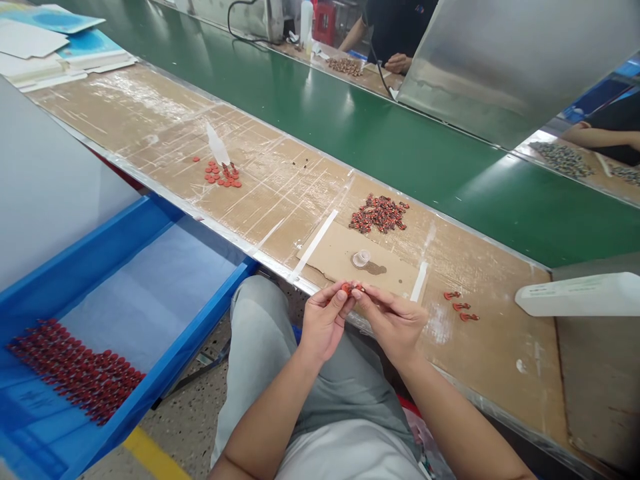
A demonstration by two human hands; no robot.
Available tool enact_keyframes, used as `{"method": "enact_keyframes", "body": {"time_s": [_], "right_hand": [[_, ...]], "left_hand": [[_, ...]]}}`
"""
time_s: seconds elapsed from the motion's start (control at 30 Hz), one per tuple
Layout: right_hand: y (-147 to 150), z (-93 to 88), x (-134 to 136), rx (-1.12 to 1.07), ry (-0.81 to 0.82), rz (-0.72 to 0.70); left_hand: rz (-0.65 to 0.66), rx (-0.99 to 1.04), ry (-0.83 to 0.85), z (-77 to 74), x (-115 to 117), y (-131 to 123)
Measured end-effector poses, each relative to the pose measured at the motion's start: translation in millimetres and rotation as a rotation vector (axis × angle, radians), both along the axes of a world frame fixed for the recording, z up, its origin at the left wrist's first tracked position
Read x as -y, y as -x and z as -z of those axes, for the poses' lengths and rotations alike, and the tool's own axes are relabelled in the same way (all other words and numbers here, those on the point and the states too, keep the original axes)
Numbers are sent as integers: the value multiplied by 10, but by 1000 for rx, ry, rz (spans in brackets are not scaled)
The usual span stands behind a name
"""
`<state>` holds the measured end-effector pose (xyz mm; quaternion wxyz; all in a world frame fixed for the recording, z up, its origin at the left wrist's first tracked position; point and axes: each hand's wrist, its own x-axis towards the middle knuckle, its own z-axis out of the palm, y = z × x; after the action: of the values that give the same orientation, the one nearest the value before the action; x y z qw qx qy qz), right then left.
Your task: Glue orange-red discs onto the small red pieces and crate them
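Blue tray, lower left: red pieces in close rows. Loose red discs, left of centre. Left hand, lower centre: fingertips pinched on small red piece, near table edge. Small clear cup and dark-red pile, above. Right hand: fingertips together on same piece. Three red figures, right, spaced apart. Handling, as judged: light pinch, wrists steady, one hand bracing, the other adjusting.

Small figure — red, held, partly hidden
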<state>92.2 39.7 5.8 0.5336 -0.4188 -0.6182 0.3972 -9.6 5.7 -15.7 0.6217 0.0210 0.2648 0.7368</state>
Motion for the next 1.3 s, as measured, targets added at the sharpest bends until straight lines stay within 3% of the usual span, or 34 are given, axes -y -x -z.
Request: {"method": "enact_keyframes", "body": {"time_s": [0.3,0.73,1.3], "right_hand": [[32,24,14,48,-68,41],[-28,-17,-16,31,-99,-63],[26,41,-52,71,-163,51]], "left_hand": [[-15,-41,48,8,6,10],[-65,-202,-5,-38,43,8],[-106,-194,48,-51,20,-56]]}}
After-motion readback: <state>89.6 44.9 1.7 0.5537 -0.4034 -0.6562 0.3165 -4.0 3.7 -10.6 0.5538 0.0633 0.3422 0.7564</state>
